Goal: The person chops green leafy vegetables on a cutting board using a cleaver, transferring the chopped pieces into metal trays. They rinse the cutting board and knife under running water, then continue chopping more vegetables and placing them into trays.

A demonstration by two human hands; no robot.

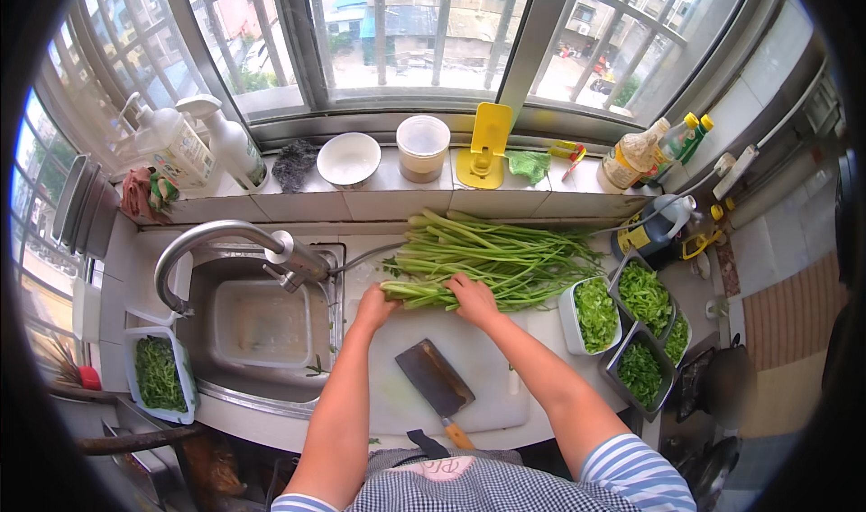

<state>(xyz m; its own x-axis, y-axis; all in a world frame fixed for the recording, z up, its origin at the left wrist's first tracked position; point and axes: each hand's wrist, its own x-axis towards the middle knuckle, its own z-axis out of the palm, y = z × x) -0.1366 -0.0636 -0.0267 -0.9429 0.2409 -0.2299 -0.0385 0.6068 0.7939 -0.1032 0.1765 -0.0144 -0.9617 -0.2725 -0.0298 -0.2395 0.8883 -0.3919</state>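
A large heap of green celery stalks point(504, 251) lies along the back of the counter, its cut base ends to the left. My left hand point(375, 307) grips the base ends of a front bunch of celery point(421, 295). Farther along the same bunch, my right hand point(475, 301) has its fingers curled over the stalks; the undersides of both hands are hidden. Below them is a white cutting board point(385, 383). On it rests a cleaver point(433, 380) with a dark blade, its wooden handle point(459, 435) pointing towards my apron.
Left, a steel sink point(203, 349) with a curved faucet point(216, 231) holds a translucent tub point(262, 322); a container of greens point(160, 373) stands beside it. Chopped greens fill a white container point(572, 322) and metal containers point(626, 363) at right. Bottles point(636, 157) and bowls point(348, 160) line the ledge.
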